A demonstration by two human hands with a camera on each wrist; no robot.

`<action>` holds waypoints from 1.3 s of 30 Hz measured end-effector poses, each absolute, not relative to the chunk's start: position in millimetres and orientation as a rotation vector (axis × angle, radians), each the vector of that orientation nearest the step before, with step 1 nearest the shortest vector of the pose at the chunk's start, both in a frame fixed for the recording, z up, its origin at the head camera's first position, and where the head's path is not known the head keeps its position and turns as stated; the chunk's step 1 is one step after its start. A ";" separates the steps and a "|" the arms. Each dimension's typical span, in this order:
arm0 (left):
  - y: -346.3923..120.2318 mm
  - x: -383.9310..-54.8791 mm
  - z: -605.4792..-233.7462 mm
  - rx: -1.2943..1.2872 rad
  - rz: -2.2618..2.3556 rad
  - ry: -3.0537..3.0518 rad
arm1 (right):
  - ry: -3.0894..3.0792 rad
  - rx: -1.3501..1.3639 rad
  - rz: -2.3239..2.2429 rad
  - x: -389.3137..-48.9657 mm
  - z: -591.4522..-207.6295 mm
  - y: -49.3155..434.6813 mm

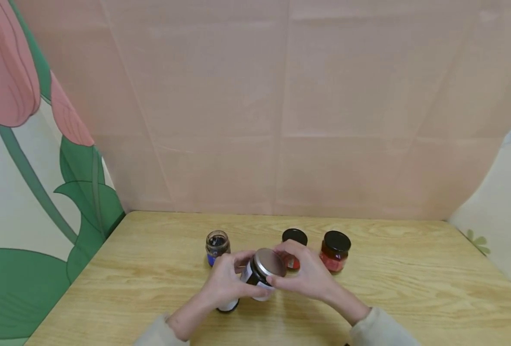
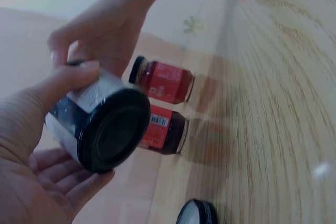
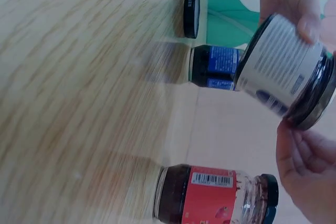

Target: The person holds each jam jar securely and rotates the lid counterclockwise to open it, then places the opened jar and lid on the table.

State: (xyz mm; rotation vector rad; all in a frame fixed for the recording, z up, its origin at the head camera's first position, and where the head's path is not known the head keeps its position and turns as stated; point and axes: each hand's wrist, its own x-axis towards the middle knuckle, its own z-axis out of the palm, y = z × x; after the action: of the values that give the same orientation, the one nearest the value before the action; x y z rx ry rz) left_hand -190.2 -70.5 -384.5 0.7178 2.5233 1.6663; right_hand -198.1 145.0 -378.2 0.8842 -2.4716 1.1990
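Observation:
A dark jar with a pale label (image 1: 257,276) and a silver-rimmed brown lid (image 1: 271,262) is held tilted above the table. My left hand (image 1: 225,281) grips the jar's body, thumb on the near side. With thumb and fingers my right hand (image 1: 305,271) pinches the lid's edge. In the left wrist view the jar's dark base (image 2: 118,132) faces the camera. The right wrist view shows the lid still on the jar's mouth (image 3: 317,98). Behind the left hand stands a lidless jar with a blue label (image 1: 212,260).
Two red-labelled jars with black lids, one partly behind my right hand (image 1: 295,235) and one farther right (image 1: 335,251), stand on the wooden table (image 1: 411,269). A loose black-rimmed lid (image 1: 228,306) lies beneath my left hand. A pink cloth (image 1: 281,120) hangs behind.

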 end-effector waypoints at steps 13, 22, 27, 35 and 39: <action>-82.6 -193.4 -384.9 0.817 1.633 2.323 | -2.398 1.135 1.127 -199.7 -380.4 151.1; -81.1 -192.7 -384.6 0.768 1.667 2.340 | -2.428 0.943 1.151 -195.0 -376.0 147.8; -77.7 -191.4 -386.2 0.783 1.703 2.382 | -2.475 0.662 1.076 -185.3 -371.7 135.1; -71.9 -186.8 -389.3 0.770 1.704 2.441 | -2.570 0.427 0.759 -177.9 -367.8 122.1; -71.7 -185.2 -388.5 0.774 1.679 2.465 | -2.533 0.430 0.804 -177.0 -368.5 121.4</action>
State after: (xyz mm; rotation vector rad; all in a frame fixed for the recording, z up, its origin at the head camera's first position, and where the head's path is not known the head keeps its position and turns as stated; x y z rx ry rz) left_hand -185.2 -71.7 -388.5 0.7743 2.4652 1.6794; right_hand -177.0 121.4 -368.5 0.4303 -2.5327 0.8041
